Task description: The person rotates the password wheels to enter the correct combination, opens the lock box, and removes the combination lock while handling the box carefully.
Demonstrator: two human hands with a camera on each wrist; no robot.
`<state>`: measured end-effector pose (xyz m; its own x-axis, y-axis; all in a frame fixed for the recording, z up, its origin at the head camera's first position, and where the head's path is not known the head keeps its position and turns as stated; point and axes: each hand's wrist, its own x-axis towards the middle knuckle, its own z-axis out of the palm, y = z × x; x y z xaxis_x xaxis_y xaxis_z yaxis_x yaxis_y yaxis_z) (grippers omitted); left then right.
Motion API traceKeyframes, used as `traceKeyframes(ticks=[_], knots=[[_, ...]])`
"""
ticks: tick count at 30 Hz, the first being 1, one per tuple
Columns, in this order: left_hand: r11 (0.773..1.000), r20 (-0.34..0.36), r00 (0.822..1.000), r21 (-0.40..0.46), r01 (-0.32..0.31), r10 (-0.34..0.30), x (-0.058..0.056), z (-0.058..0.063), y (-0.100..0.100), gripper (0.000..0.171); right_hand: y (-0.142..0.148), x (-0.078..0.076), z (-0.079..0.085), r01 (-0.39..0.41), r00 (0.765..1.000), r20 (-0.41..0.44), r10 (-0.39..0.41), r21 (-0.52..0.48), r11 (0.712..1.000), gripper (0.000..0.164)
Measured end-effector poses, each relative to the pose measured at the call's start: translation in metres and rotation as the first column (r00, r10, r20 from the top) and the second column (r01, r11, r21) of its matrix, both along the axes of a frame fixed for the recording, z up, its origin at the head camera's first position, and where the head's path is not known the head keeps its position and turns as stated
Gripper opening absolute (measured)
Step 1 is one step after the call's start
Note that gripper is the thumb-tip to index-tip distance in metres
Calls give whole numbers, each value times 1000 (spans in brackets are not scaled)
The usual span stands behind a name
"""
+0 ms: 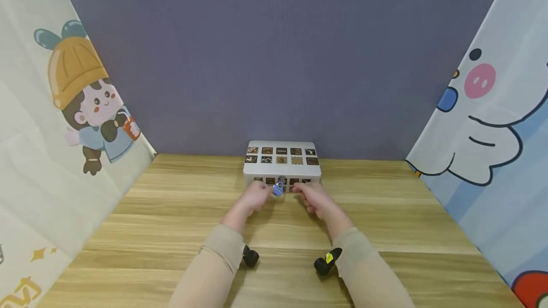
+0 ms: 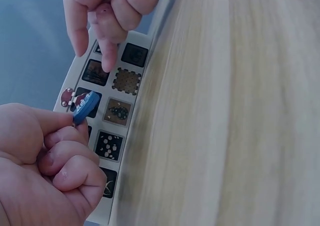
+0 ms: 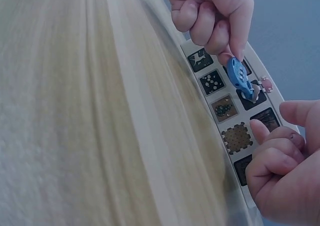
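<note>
A white box (image 1: pixel 282 170) with small dark picture squares on its lid and front stands at the back of the table. On its front, a metal clasp (image 3: pixel 267 84) carries a small blue combination padlock (image 3: pixel 237 74), whose number dials show in the right wrist view. My left hand (image 1: pixel 256 196) pinches the padlock's body between thumb and forefinger, its other fingers curled in. Just right of the lock, my right hand (image 1: pixel 316 197) holds nothing; its thumb and forefinger are spread apart near the box front, and the remaining fingers curl loosely.
The wood-grain table (image 1: pixel 274 274) reaches back to a dark grey-blue panel (image 1: pixel 278 61). Cartoon-printed sheets flank it, a cream one (image 1: pixel 34 156) on the left and a blue-white one (image 1: pixel 479 151) on the right. Black wrist cameras (image 1: pixel 251 256) sit at both sleeves.
</note>
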<state>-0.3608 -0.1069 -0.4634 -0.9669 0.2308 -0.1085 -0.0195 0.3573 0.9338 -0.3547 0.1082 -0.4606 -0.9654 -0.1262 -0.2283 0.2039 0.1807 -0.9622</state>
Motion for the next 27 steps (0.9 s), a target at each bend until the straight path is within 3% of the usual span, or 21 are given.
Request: traceKeyframes(ticks=[14, 27], knots=[[998, -17, 1000, -60, 18, -19, -1, 5, 0, 40, -5, -1, -1, -16, 999, -49, 20, 91, 996, 37], [996, -12, 999, -83, 44, -45, 1, 6, 4, 40, -18, -3, -10, 6, 999, -52, -5, 30, 1000, 30]])
